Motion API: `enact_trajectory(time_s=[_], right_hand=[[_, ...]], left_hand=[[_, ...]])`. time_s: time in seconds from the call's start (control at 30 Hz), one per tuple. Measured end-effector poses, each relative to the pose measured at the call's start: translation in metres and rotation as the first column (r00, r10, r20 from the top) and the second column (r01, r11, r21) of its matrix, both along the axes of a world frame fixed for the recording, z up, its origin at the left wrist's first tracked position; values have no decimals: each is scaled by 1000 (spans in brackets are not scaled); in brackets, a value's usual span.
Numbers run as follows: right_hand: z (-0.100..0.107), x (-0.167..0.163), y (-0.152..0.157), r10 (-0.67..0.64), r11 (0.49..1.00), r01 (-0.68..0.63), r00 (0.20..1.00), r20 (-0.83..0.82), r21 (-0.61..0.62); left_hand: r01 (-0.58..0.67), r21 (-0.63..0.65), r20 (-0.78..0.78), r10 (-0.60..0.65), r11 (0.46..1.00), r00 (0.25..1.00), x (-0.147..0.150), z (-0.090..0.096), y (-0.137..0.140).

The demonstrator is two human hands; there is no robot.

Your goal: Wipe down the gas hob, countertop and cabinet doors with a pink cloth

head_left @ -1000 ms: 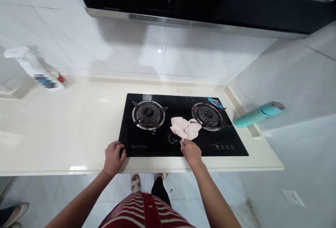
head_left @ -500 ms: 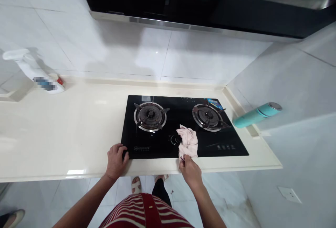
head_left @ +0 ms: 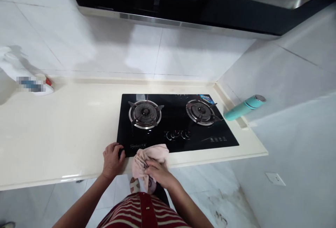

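With the right hand (head_left: 159, 174), grasping a crumpled pink cloth (head_left: 157, 152) over the front edge of the worktop (head_left: 65, 130), near the front left corner of the black gas hob (head_left: 173, 110); resting the left hand (head_left: 112, 159), loosely bent and holding nothing, at that corner; facing two control knobs (head_left: 186, 134) and, behind them, two burners (head_left: 146, 111); with a teal flask (head_left: 241, 109) by the worktop's right edge, a white bottle (head_left: 47, 89) leftward along its back edge

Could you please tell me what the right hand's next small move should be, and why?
Probably, the right hand should lift the pink cloth fully over the stove, since the cloth is bunched at its front edge and partly extends past the counter.
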State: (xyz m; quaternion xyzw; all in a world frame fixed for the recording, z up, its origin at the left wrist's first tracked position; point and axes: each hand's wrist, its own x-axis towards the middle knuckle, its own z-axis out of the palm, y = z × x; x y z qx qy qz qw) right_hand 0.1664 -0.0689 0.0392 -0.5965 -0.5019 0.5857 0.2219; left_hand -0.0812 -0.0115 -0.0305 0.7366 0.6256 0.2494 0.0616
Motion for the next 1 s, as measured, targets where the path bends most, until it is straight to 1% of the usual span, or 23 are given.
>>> enact_trajectory(time_s=[0.03,0.07,0.13,0.17,0.2,0.23,0.27,0.3,0.33,0.37,0.4,0.43,0.53,0.57,0.6,0.63,0.67,0.73,0.77,0.83,0.87,0.93,1.0], right_hand=[[7,-6,2,-45,999,44,993,-113,-11],[15,-9,5,-99,995,95,962,-254,-30],[34,-8,10,-192,981,178,823,-535,-78],[43,-4,14,-211,975,205,750,-627,-84],[50,2,18,-213,971,229,717,-664,-65],[55,10,23,-216,965,260,732,-646,-28],[57,19,27,-232,954,299,797,-557,31],[55,30,31,-267,935,337,875,-404,110],[51,41,33,-324,910,365,922,-211,199],[44,54,34,-393,879,382,919,-21,285],[36,67,32,-463,845,395,878,124,361],[28,80,29,-531,807,414,821,209,421],[4,114,14,-709,676,517,649,275,525],[-2,119,10,-745,646,540,601,289,540],[-6,121,7,-754,639,553,585,297,534],[-8,119,6,-738,659,551,606,298,512],[-10,112,7,-691,703,520,662,291,485],[-9,87,13,-514,819,351,799,310,454],[-8,73,18,-422,859,237,829,368,453],[-6,48,25,-286,906,43,797,532,422],[-5,41,27,-249,921,-5,761,598,390],[-6,39,25,-239,938,-5,712,660,346],[-12,53,16,-270,935,25,696,665,354]], left_hand=[[6,10,29,-7,1000,1000,-1,-1,0],[11,23,69,-12,1000,998,-3,-3,1],[15,53,155,-23,998,988,-6,-4,2],[13,68,190,-26,998,981,-7,-3,3],[11,81,214,-28,997,977,-8,-1,3],[5,93,230,-27,996,973,-7,2,2],[-2,105,248,-24,994,968,-6,6,1],[-8,116,272,-25,993,962,-2,11,-2],[-4,128,296,-34,992,954,3,17,-5],[14,138,316,-57,990,947,9,23,-9],[49,143,323,-93,989,942,17,28,-13],[100,140,315,-140,985,939,26,33,-17],[274,71,227,-284,959,932,53,40,-23],[316,40,201,-317,948,927,62,39,-23],[344,15,184,-341,939,922,70,37,-22],[361,-7,177,-355,932,918,78,34,-21],[378,-25,180,-368,925,912,86,29,-19],[430,-62,218,-408,901,887,99,21,-14],[467,-75,249,-437,881,864,105,17,-13],[539,-77,315,-493,838,811,115,14,-12],[566,-81,336,-512,821,790,119,16,-12],[614,-121,344,-547,780,763,124,23,-13],[671,-187,315,-603,718,733,124,34,-12]])
